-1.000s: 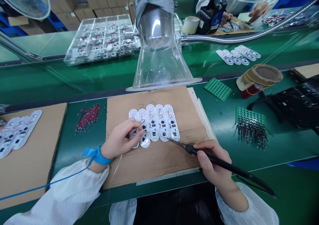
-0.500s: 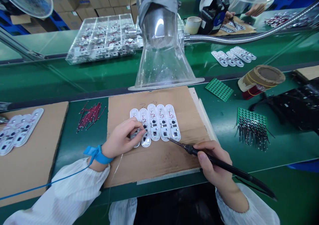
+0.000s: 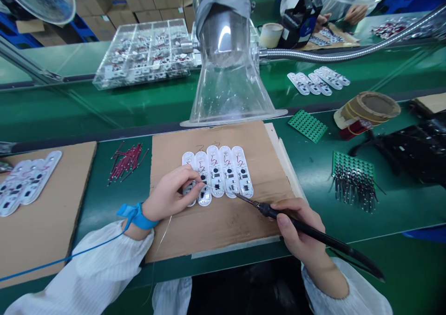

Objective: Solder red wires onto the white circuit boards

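Note:
A row of several white oblong circuit boards (image 3: 216,172) with black chips and thin red wires lies on a cardboard sheet (image 3: 209,226). My left hand (image 3: 176,187), with a blue wrist strap (image 3: 137,216), pinches a thin strand of solder wire (image 3: 163,236) over the left boards, partly covering them. The strand's end points at the middle board. In my right hand (image 3: 299,224) is a black soldering iron (image 3: 320,233), held like a pen. Its tip is at the lower end of the fourth board from the left; whether it touches I cannot tell.
A clear fume hood (image 3: 230,92) hangs behind the boards. Red wires (image 3: 128,163) lie left, green perforated boards (image 3: 308,125) and a round tin (image 3: 367,113) right. More white boards (image 3: 318,80) sit on the green belt. A co-worker's hands (image 3: 355,14) show across it.
The white boards on the green belt have shifted slightly left. My hands, the solder wire and the soldering iron stay nearly in place. The co-worker's hands have moved a little.

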